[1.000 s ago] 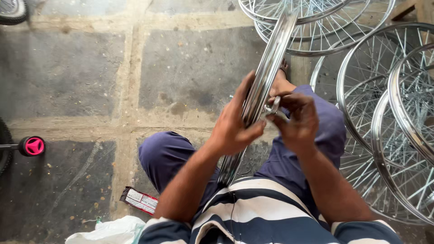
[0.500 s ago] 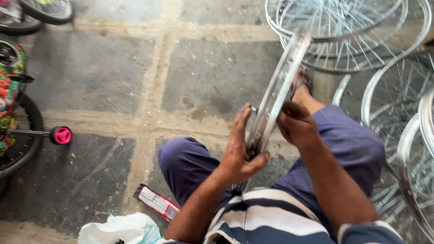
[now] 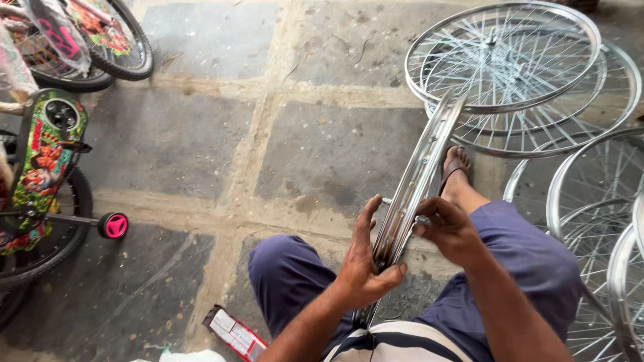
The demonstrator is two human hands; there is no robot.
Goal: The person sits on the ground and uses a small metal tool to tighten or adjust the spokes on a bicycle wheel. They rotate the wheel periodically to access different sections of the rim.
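A shiny metal bicycle wheel rim (image 3: 421, 171) stands on edge between my knees, tilted away from me. My left hand (image 3: 362, 265) wraps its near part, thumb on one side and fingers on the other. My right hand (image 3: 448, 228) is curled against the rim's right side, with fingertips pinched at a small metal part by the rim. I sit on a stone floor in blue trousers and a striped shirt, with one sandalled foot (image 3: 456, 171) beyond the rim.
Several spoked wheels (image 3: 516, 74) lie stacked on the floor at the upper right and right edge. A small colourful child's bicycle (image 3: 47, 167) with a pink training wheel (image 3: 114, 226) stands at left. A red and white carton (image 3: 233, 332) lies by my left knee.
The view has swung left and down, which brings the child's bicycle into sight. Both hands stay on the rim, and my left hand has slid lower on it.
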